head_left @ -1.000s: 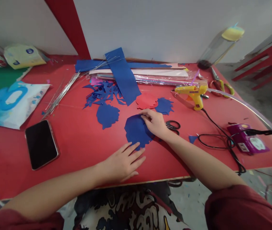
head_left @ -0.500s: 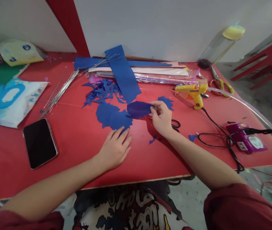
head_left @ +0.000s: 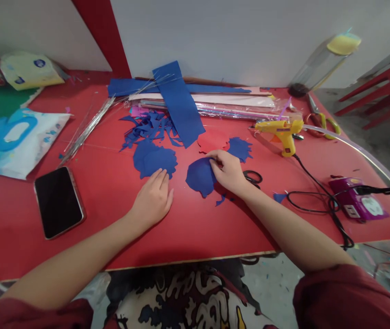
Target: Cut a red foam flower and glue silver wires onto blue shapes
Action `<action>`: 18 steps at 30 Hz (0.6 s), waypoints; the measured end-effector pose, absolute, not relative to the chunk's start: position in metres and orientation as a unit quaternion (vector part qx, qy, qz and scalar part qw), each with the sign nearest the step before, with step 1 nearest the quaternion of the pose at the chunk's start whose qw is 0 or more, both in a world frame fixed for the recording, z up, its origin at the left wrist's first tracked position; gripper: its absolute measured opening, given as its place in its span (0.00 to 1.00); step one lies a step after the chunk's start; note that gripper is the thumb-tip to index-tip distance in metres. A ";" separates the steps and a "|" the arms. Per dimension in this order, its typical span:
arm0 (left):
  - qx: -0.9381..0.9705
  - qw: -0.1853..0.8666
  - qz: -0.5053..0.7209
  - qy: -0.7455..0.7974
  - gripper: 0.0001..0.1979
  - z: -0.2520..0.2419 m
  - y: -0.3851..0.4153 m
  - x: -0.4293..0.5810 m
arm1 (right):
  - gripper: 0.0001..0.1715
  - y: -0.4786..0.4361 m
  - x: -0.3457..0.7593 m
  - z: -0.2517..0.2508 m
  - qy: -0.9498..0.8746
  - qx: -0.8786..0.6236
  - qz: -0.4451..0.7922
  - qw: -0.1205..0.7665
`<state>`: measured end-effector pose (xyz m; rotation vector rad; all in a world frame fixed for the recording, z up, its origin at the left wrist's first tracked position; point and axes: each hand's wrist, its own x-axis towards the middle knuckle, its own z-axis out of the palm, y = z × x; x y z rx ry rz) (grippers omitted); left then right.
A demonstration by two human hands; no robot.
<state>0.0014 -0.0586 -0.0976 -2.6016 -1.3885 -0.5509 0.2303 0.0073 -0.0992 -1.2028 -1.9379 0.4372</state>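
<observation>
My right hand (head_left: 228,172) pinches the upper edge of a wavy-edged blue cutout (head_left: 200,176), thin like foam sheet or felt. Flat on the table, fingers stretched out, my left hand (head_left: 152,196) touches the lower edge of a stack of similar blue cutouts (head_left: 154,159). Another blue cutout (head_left: 240,149) lies beyond my right hand, beside a red cutout (head_left: 213,140). Black-handled scissors (head_left: 252,177) are partly hidden behind my right wrist. Small blue scraps (head_left: 220,200) lie just below the held piece.
A yellow glue gun (head_left: 282,132) rests at right, its cord near a purple power socket (head_left: 358,198). Blue offcuts (head_left: 150,128), a blue strip (head_left: 180,105) and thin wires (head_left: 90,128) lie farther back. At left are a phone (head_left: 58,202) and a wipes pack (head_left: 40,141).
My right hand has brought the blue cutout lower and away from the stack, turning it downward. The red cutout now shows. My left hand has shifted slightly left with the stack.
</observation>
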 end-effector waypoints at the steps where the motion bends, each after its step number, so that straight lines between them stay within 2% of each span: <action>1: -0.865 0.067 -0.187 -0.461 0.19 -0.098 -0.057 -0.001 | 0.12 0.006 0.230 -0.099 -0.786 -0.460 0.133 0.390; 6: -0.844 0.021 -0.222 -0.488 0.14 -0.093 -0.040 -0.016 | 0.12 0.001 0.230 -0.096 -0.837 -0.414 0.039 0.357; 12: -0.852 -0.006 -0.226 -0.472 0.11 -0.093 -0.023 -0.028 | 0.09 -0.004 0.226 -0.095 -0.868 -0.387 0.044 0.308; 18: -0.842 -0.030 -0.238 -0.483 0.11 -0.098 -0.020 -0.032 | 0.08 -0.005 0.226 -0.098 -0.868 -0.385 0.066 0.305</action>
